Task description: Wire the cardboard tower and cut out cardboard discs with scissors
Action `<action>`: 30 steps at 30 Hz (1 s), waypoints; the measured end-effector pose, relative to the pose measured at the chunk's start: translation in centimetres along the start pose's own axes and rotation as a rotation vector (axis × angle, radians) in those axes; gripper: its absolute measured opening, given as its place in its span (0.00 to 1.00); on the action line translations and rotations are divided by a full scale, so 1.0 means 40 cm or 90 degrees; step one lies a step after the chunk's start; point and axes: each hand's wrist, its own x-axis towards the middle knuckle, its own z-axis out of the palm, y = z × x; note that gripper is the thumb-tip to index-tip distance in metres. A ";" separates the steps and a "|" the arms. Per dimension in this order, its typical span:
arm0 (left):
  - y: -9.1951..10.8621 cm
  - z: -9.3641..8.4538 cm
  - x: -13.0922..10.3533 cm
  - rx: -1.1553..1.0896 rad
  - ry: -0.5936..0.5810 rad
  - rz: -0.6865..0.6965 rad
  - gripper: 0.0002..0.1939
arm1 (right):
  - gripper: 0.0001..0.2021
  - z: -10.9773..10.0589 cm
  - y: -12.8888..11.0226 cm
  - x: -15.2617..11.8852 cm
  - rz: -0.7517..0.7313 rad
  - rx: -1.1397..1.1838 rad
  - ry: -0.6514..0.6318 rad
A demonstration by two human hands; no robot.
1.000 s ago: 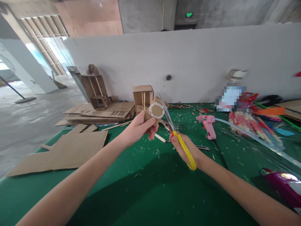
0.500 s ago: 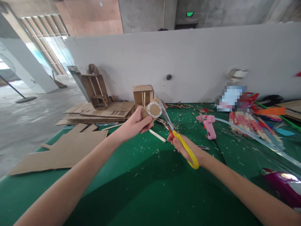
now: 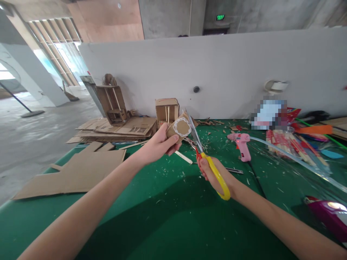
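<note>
A small piece of cardboard with a white scalloped ring on its face is pinched in my left hand, thumb in front. My right hand is closed around the yellow and red handles of a pair of scissors. Their metal blades point up and lie along the right edge of the cardboard piece; whether they bite into it I cannot tell. Behind the held piece stands a small cardboard box with thin sticks in it. Below my left fingers a pale wooden stick lies on the green table.
Cut cardboard and stacked sheets lie at left, by a cardboard frame. To the right are a pink glue gun, a utility knife, packaged sticks and a purple object. Scraps litter the table before a white wall.
The scissors' handles have spread somewhat, with red showing more clearly beside the yellow. The whole view has shifted slightly, and both hands keep their holds.
</note>
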 end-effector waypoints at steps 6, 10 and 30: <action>-0.008 0.005 0.004 -0.037 -0.005 -0.005 0.05 | 0.25 -0.011 -0.013 0.002 -0.001 -0.028 0.010; 0.004 -0.007 0.006 -0.012 -0.014 -0.017 0.05 | 0.25 -0.024 0.004 0.010 -0.033 0.000 -0.036; -0.024 0.001 0.012 -0.153 0.028 -0.029 0.10 | 0.25 -0.003 0.003 0.002 0.017 0.050 0.004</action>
